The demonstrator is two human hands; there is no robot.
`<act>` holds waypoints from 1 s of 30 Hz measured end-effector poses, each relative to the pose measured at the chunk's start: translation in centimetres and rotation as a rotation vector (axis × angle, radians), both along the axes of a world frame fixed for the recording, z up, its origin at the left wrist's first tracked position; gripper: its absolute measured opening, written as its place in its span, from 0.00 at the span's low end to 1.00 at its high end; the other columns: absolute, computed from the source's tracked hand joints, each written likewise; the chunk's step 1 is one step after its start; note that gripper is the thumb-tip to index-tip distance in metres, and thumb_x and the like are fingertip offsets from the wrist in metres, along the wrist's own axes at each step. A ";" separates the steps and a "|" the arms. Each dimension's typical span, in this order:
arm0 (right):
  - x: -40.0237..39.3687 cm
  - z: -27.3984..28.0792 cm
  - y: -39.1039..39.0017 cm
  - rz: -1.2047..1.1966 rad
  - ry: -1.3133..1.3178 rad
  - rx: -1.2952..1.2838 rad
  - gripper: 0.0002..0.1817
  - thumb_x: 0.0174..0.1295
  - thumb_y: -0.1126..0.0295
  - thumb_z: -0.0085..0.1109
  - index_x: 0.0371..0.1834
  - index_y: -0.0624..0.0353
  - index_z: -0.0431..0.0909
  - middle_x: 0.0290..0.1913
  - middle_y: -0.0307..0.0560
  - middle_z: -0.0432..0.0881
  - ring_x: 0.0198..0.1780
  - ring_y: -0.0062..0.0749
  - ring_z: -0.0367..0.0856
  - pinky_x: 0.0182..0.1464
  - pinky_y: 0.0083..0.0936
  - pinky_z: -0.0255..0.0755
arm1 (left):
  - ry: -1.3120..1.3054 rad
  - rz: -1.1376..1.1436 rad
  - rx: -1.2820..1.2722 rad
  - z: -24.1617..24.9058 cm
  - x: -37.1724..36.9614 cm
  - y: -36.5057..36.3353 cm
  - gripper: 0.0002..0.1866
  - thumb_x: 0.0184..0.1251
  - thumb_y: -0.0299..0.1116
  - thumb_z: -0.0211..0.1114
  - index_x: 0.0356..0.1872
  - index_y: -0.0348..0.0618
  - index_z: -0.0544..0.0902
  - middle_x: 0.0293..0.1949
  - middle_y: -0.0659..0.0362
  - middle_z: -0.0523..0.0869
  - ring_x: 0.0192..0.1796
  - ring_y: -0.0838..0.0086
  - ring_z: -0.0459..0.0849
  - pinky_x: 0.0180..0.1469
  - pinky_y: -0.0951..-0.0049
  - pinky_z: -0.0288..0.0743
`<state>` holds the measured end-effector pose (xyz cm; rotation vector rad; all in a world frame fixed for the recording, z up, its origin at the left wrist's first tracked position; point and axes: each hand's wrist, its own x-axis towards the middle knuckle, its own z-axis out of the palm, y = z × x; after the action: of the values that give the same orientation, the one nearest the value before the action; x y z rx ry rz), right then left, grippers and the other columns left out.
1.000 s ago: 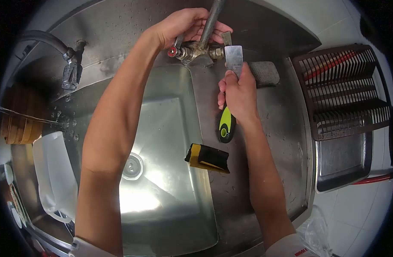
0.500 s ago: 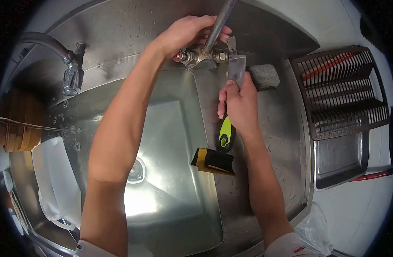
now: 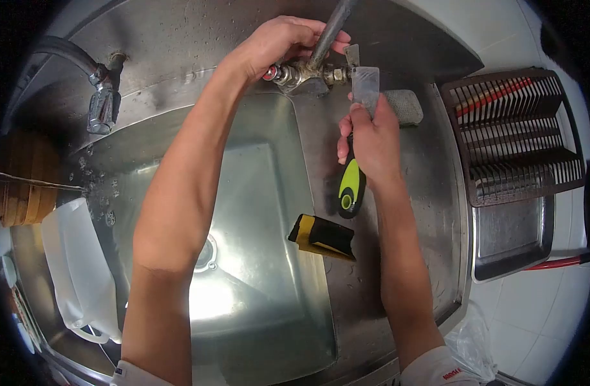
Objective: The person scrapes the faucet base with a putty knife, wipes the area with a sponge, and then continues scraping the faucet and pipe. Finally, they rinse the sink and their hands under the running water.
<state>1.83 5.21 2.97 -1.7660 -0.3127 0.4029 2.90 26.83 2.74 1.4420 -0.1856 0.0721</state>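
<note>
My left hand (image 3: 285, 40) reaches to the tap (image 3: 306, 76) at the back of the sink, its fingers curled behind the upright metal pipe (image 3: 330, 35). The fingertips come out on the pipe's right side, close to a small flat metal lever (image 3: 352, 55). My right hand (image 3: 374, 141) is closed round a scraper (image 3: 351, 180) with a black and lime-green handle. Its flat metal blade (image 3: 365, 87) points up, overlapping the lever's lower end in this view. Right behind that hand lies a grey scouring pad (image 3: 403, 107). A folded black and yellow cloth or pad (image 3: 322, 237) rests on the basin's right edge.
Water fills the steel sink basin (image 3: 269, 309). A second tap (image 3: 103, 106) runs at left, above a white plastic container (image 3: 82, 270) and wooden steamer-like baskets (image 3: 28, 180). To the right stand a brown slotted rack (image 3: 510, 132) and a metal tray (image 3: 510, 244).
My right hand and the scraper have shifted slightly up and to the right. My left hand stays at the pipe. The view has shifted a little.
</note>
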 end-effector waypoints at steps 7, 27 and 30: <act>0.6 0.2 -0.5 0.027 0.000 -0.024 0.09 0.73 0.71 0.44 0.52 0.63 0.68 0.24 0.41 0.72 0.14 0.24 0.70 0.15 0.26 0.65 | -0.010 0.009 0.024 0.0 0.1 0.0 0.23 0.65 0.30 0.49 0.58 0.34 0.82 0.54 0.55 0.87 0.57 0.73 0.82 0.65 0.73 0.70; 1.3 -0.1 0.0 0.081 -0.053 0.027 0.06 0.74 0.72 0.44 0.42 0.64 0.63 0.23 0.46 0.74 0.13 0.28 0.72 0.14 0.30 0.67 | 0.009 0.040 0.055 -0.8 0.8 0.6 0.27 0.67 0.37 0.47 0.62 0.33 0.78 0.54 0.53 0.87 0.53 0.71 0.84 0.62 0.72 0.74; 2.8 1.4 1.2 0.070 -0.102 0.140 0.07 0.74 0.72 0.44 0.42 0.65 0.62 0.23 0.46 0.73 0.13 0.28 0.72 0.14 0.31 0.68 | 0.007 0.010 0.069 -0.5 0.7 0.3 0.27 0.62 0.30 0.47 0.63 0.35 0.77 0.56 0.56 0.86 0.54 0.73 0.82 0.65 0.70 0.73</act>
<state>4.66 6.37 4.33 -1.6449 -0.4654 0.3335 3.63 27.17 2.20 1.5119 -0.1769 0.0695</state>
